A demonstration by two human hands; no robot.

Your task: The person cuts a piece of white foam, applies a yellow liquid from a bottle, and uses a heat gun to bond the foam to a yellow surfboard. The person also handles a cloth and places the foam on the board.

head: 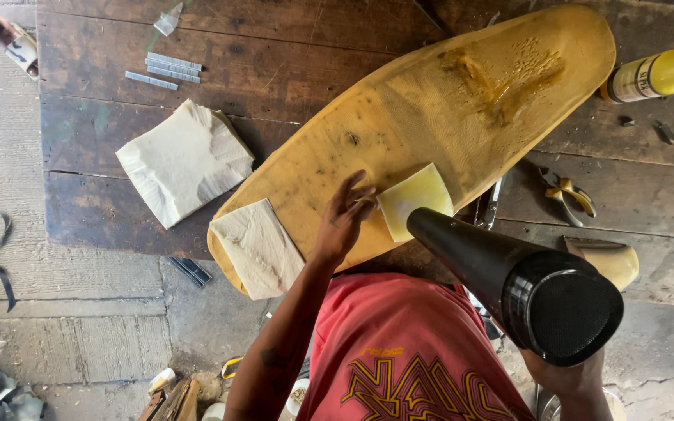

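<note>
A long yellow oval board (446, 101) lies slantwise on a dark wooden table (274, 70). A pale yellow square patch (419, 196) rests on its near edge. My left hand (343, 218) presses its fingertips on the patch's left side. My right hand (571, 382), low at the right and mostly hidden, grips a black hot-air blower (509, 281). The blower's nozzle points at the patch's near corner. A glossy brownish smear (501, 86) marks the board's far end.
Two pieces of off-white sheet lie at the left, one on the table (185, 160) and one over the board's end (259, 248). Staple strips (167, 70) sit at the back left. A yellow bottle (657, 74) and yellow-handled pliers (565, 193) are at the right. Another person's sandalled foot (17, 47) is at the top left.
</note>
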